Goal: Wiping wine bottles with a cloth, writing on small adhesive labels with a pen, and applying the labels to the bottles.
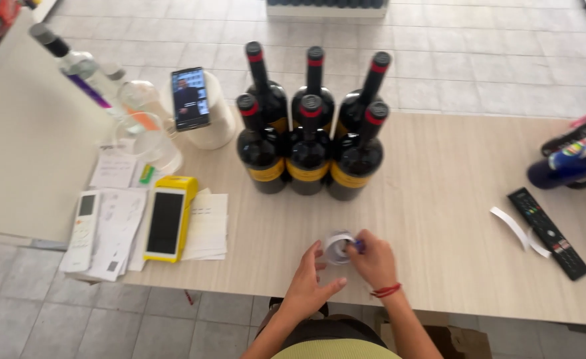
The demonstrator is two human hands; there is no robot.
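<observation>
A small white roll of label tape (337,247) rests near the front edge of the light wooden table (439,199). My left hand (308,284) hovers beside it with fingers apart, fingertips close to the roll. My right hand (374,260), with a red band on the wrist, pinches the roll's right side and something small and blue. Behind them stand several dark wine bottles (308,149) with red caps and yellow labels, grouped in two rows.
A yellow payment terminal (168,218), a white remote (83,228) and paper slips lie at the left. A phone (190,98) leans on a white cylinder. Clear bottles (80,70) stand at the far left. A black remote (549,233), white strips (513,226) and a blue can (572,163) lie at the right.
</observation>
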